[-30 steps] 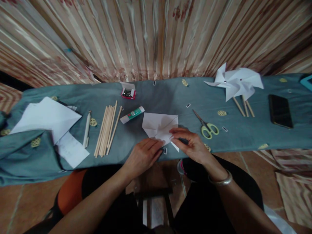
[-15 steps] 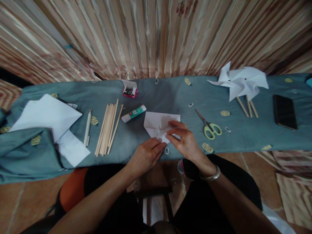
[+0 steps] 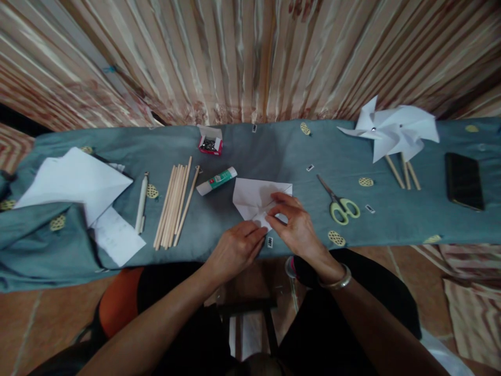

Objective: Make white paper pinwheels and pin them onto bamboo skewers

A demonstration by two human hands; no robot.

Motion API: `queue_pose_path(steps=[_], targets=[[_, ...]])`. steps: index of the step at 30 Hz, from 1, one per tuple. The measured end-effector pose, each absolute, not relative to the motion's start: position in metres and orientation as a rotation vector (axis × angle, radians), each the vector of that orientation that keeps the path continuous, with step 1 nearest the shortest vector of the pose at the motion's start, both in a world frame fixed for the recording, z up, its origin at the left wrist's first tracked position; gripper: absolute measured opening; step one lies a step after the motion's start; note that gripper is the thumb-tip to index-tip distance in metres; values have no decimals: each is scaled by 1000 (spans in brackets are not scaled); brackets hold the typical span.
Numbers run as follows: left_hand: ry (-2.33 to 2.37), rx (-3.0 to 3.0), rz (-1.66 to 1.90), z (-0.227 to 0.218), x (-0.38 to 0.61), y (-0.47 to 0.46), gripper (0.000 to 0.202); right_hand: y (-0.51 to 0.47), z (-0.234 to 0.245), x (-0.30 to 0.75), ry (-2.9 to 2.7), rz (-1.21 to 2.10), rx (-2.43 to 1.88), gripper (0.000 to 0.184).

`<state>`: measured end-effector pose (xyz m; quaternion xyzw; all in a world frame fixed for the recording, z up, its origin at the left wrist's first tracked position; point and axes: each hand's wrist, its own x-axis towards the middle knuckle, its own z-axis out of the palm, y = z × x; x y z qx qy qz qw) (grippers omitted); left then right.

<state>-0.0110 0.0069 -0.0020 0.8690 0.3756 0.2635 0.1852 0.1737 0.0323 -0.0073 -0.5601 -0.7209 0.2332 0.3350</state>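
A creased white sheet of paper (image 3: 250, 194) lies near the table's front edge, one part folded in toward its middle. My left hand (image 3: 238, 245) holds the near corner, fingers closed together on it. My right hand (image 3: 293, 224) pinches the paper between thumb and fingers close to the centre, a bracelet on its wrist. Just beyond the paper on the left is a glue stick (image 3: 217, 180) with a green label. Green-handled scissors (image 3: 340, 203) lie to the right of my right hand.
Wooden sticks (image 3: 172, 206), a pen (image 3: 142, 203) and white paper sheets (image 3: 84, 180) lie on the left. A small red box (image 3: 210, 141) of metal pins stands at the back. Paper pinwheels (image 3: 395, 130) and a phone (image 3: 464, 181) lie on the right, on the green cloth (image 3: 274, 151).
The camera view has shifted slightly, so things on the table appear a little farther right. Both hands stay on the paper, with hardly any movement.
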Motion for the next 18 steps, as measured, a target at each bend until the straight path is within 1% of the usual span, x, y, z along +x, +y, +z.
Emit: queue_pose_path(steps=[18], targets=[[1065,2342,735,-1,-11,10,22,32,-7,172,-1862,614,-1495,4]])
